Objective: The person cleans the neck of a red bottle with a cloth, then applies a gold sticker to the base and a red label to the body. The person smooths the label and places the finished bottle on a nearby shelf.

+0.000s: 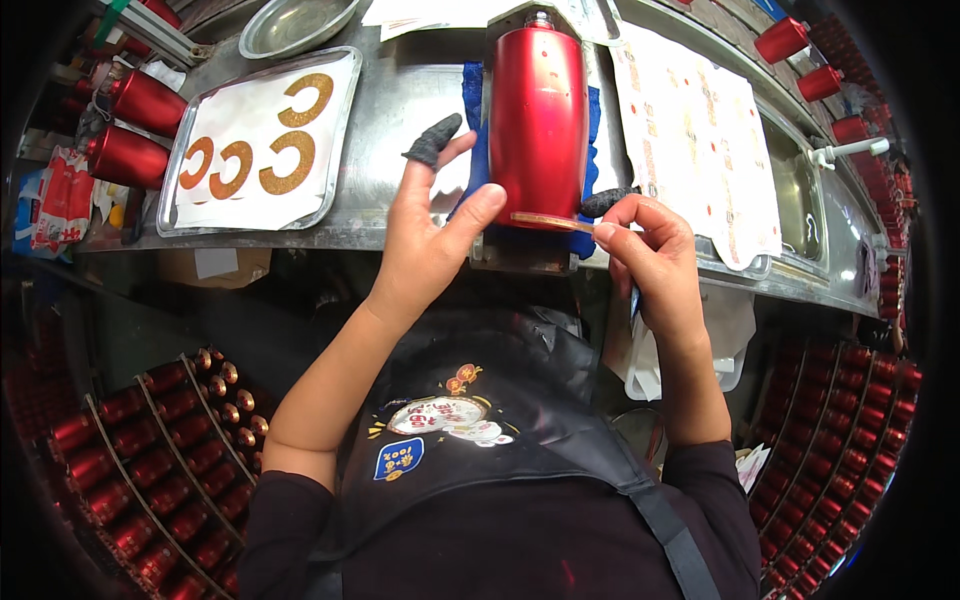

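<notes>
A shiny red metallic bottle (538, 110) lies lengthwise on a blue cloth (474, 90), its neck pointing away and its base toward me. Around the near end of the bottle runs a thin gold strip (540, 219). My right hand (658, 255) pinches the strip's loose right end between thumb and finger. A small bluish object (635, 300) shows under that hand; I cannot tell what it is. My left hand (425, 235) is open left of the bottle, fingers apart, thumb close to the bottle's side. Black finger covers sit on one finger of each hand.
A metal tray (345, 110) at left holds curved gold glitter pieces (288, 163) on white paper. Behind it is a metal bowl (290, 28). Printed sheets (695, 140) lie at right. Red bottles (128, 155) stand at left; racks (150, 460) of them flank me below the counter.
</notes>
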A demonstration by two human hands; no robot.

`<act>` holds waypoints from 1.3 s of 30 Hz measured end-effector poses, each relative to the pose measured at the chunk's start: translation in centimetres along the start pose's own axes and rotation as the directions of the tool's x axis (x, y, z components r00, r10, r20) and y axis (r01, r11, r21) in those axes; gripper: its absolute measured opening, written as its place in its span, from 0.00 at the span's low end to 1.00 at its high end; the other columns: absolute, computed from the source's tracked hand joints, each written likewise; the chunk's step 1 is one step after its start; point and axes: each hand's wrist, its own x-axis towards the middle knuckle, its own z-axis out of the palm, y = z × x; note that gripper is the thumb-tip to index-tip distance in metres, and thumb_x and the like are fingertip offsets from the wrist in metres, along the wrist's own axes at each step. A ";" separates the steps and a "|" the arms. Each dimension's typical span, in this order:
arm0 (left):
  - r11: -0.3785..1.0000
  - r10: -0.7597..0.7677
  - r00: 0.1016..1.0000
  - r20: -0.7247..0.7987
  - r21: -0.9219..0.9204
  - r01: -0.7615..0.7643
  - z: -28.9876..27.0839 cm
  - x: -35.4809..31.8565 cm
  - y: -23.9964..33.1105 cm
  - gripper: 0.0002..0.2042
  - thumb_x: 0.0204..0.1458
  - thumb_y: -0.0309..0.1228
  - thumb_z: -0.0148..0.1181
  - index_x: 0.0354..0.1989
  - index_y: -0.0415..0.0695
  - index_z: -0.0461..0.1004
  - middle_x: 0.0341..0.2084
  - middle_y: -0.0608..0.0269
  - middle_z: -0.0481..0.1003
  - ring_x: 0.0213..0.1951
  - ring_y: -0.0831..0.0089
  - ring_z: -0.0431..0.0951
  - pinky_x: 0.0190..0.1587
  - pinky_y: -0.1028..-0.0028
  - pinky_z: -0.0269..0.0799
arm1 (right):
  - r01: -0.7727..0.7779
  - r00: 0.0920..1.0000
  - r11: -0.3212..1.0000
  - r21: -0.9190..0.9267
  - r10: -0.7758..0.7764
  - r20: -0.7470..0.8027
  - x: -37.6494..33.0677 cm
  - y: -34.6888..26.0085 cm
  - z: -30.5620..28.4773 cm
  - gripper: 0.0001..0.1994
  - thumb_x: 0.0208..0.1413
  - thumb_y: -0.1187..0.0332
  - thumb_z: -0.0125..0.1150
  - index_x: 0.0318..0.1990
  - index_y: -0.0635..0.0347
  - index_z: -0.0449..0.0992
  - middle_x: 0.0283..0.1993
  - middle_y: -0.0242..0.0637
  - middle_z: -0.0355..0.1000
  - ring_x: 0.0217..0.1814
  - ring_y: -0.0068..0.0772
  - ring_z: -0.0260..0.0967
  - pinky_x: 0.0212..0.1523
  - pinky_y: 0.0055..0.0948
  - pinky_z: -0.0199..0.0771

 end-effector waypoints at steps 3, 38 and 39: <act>0.998 -0.010 0.994 0.113 -0.055 0.016 0.7 0.1 -0.1 0.37 0.57 0.33 0.69 0.71 0.36 0.55 0.68 0.44 0.61 0.70 0.61 0.61 0.70 0.64 0.58 | -0.001 1.000 1.000 -0.006 0.001 -0.016 -0.2 -0.1 0.1 0.06 0.58 0.71 0.64 0.31 0.60 0.75 0.21 0.23 0.67 0.17 0.10 0.60 0.17 0.14 0.55; 0.990 -0.007 0.985 0.172 -0.134 0.031 1.0 0.3 0.0 0.40 0.53 0.30 0.72 0.71 0.35 0.55 0.69 0.44 0.61 0.68 0.63 0.64 0.69 0.64 0.62 | -0.048 0.999 0.997 0.060 0.047 0.006 -0.2 0.5 -0.6 0.06 0.59 0.68 0.67 0.33 0.58 0.77 0.25 0.24 0.71 0.20 0.12 0.63 0.19 0.18 0.61; 0.991 -0.006 0.986 0.167 -0.131 0.028 1.0 0.4 0.0 0.40 0.53 0.30 0.72 0.71 0.35 0.55 0.69 0.44 0.61 0.68 0.63 0.64 0.68 0.64 0.62 | -0.054 0.999 0.997 0.062 0.054 0.007 -0.2 0.5 -0.6 0.06 0.59 0.68 0.67 0.33 0.58 0.77 0.25 0.24 0.71 0.20 0.12 0.63 0.19 0.18 0.61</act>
